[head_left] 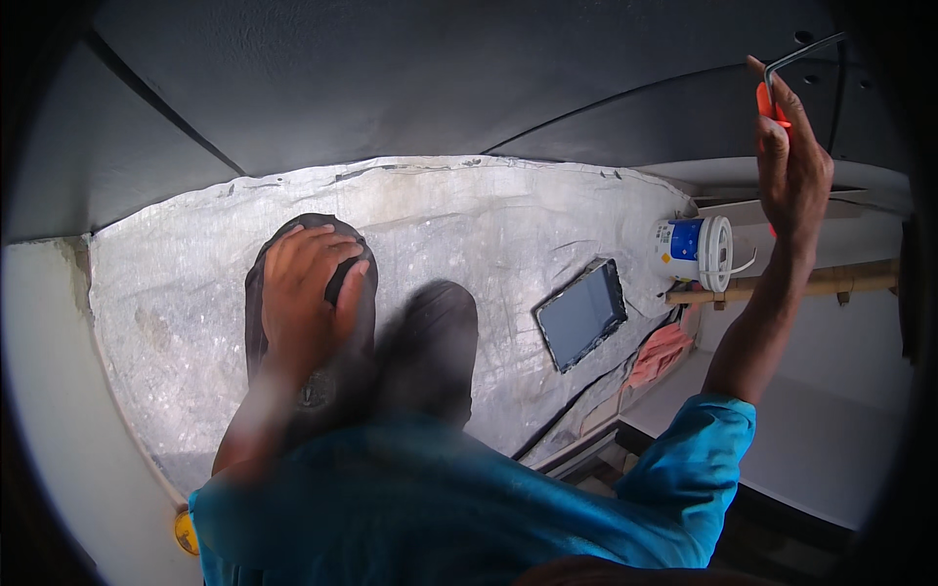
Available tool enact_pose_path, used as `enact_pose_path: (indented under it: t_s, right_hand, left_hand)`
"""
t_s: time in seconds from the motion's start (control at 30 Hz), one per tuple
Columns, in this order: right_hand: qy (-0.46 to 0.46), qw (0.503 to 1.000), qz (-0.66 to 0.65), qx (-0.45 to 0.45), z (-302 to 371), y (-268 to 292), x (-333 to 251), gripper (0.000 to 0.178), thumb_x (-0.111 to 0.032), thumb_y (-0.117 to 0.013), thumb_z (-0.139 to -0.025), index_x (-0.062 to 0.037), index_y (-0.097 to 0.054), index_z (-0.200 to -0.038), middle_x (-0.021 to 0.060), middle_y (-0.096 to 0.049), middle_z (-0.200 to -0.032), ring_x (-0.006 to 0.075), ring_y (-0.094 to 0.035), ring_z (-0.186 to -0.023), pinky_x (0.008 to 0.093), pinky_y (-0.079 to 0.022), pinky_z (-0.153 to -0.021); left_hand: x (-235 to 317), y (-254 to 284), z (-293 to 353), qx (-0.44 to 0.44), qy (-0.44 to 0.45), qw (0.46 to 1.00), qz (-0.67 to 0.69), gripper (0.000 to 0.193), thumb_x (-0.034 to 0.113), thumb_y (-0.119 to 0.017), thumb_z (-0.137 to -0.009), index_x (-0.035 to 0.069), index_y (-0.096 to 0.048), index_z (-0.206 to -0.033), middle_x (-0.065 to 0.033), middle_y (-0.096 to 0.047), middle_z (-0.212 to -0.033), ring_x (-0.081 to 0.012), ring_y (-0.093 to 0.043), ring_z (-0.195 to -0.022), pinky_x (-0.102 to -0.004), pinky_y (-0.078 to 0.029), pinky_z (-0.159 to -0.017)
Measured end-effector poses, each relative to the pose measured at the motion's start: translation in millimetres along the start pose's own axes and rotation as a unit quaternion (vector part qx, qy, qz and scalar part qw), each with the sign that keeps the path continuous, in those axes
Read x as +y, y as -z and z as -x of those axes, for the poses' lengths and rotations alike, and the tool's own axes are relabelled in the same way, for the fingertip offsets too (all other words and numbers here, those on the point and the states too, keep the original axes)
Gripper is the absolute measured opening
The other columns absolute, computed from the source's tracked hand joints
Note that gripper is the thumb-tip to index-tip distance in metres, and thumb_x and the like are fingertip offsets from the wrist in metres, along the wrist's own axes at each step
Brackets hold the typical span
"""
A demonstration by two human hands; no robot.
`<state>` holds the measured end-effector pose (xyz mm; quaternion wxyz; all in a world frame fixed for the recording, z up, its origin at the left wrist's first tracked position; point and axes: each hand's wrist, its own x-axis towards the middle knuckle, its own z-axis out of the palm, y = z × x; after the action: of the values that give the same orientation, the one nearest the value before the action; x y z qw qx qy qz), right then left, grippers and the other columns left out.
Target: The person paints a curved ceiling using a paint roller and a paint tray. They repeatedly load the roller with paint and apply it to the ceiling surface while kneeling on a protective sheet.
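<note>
My right hand (796,171) is raised at the upper right, close to a dark grey panelled surface (391,78). Its fingers are closed round the orange handle (772,105) of what looks like a paint roller, with a bent metal rod (806,51). The roller's far end is not visible. My left hand (313,283) lies on my bent left knee, holding nothing, its fingers stretched over the dark trouser cloth. Right of my knees, a shallow rectangular black tray (616,276) has a smooth grey surface inside, perhaps paint.
A whitish sheet (176,322) is spread beneath me. Beyond the tray is a white bucket (684,244) with a blue label. A wooden pole (826,283) runs to the right edge. Reddish cloth (657,354) lies near the sheet's edge; a pale wall (44,332) stands left.
</note>
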<state>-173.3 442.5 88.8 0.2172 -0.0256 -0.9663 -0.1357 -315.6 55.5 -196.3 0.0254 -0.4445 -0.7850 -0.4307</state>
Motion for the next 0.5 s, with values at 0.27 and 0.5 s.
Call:
enact_pose_path:
  t_s: [0.27, 0.5]
  right_hand:
    - [-0.234, 0.972, -0.017, -0.027, 86, -11, 2, 0.037, -0.025, -0.062, -0.106, -0.0119, -0.061, -0.141, 0.0081, -0.072, -0.095, 0.0144, -0.069, -0.078, 0.0337, -0.055, -0.069]
    - [-0.534, 0.608, -0.587, 0.014, 220, -140, -203, 0.035, -0.011, -0.072, -0.098, -0.0070, -0.054, -0.127, -0.0024, -0.054, -0.068, 0.0049, -0.051, -0.056, 0.0227, -0.040, -0.052]
  left_hand:
    - [-3, 2, 5, 0.008, 0.003, 1.000, -0.018, 0.018, 0.012, -0.077, -0.088, 0.009, -0.073, -0.105, -0.0059, -0.074, -0.109, -0.0282, -0.068, -0.114, -0.0501, -0.046, -0.110]
    - [2, 6, 3, -0.007, -0.020, 1.000, -0.022, 0.020, 0.011, -0.078, -0.086, 0.009, -0.073, -0.105, -0.0066, -0.074, -0.109, -0.0289, -0.067, -0.115, -0.0494, -0.045, -0.110]
